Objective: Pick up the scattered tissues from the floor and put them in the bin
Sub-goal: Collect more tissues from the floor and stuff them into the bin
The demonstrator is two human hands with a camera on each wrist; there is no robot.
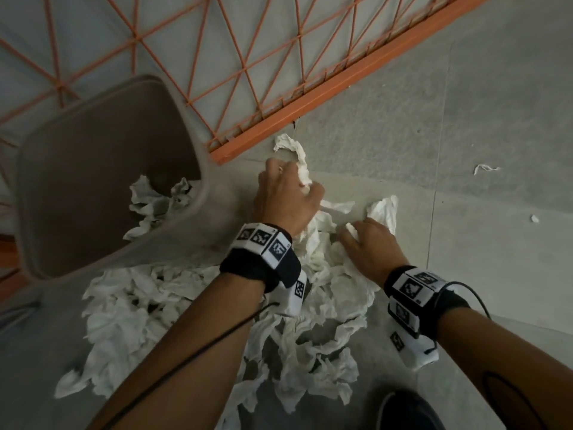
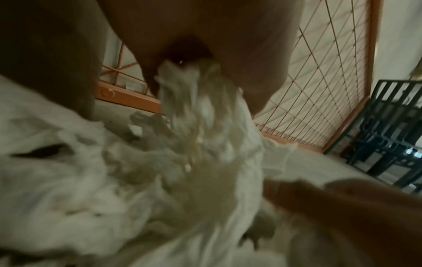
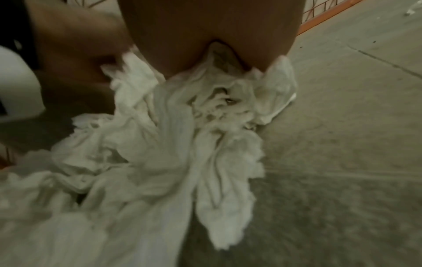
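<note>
Head view: both hands down in a big pile of crumpled white paper tissues (image 1: pixel 173 308) spread across the grey concrete floor (image 1: pixel 465 119). Left hand (image 1: pixel 286 198) has fingers curled round a bunch of white tissue (image 1: pixel 302 169) at the far edge of the pile; a strip of it sticks up past the knuckles. Left wrist view confirms: tissue clamped in the fist (image 2: pixel 194 101), blurred. Right hand (image 1: pixel 370 248) lies over the right side of the pile, fingers bent into the paper; right wrist view shows tissue gathered in its grip (image 3: pixel 228 86). Grey-brown plastic bin (image 1: pixel 34 169) lies tilted, mouth toward the pile, just left of the left hand, a few crumpled tissues inside (image 1: pixel 155 200). Orange metal mesh fence panel (image 1: pixel 279 88) runs behind the bin and hands. Two small white tissue scraps sit apart on the floor at right (image 1: pixel 485 168) (image 1: pixel 534 218). Black-and-white marker wristbands on both wrists (image 1: pixel 263 246) (image 1: pixel 415 287). Dark shoe toe (image 1: pixel 406 411) at bottom edge, beside the pile.
</note>
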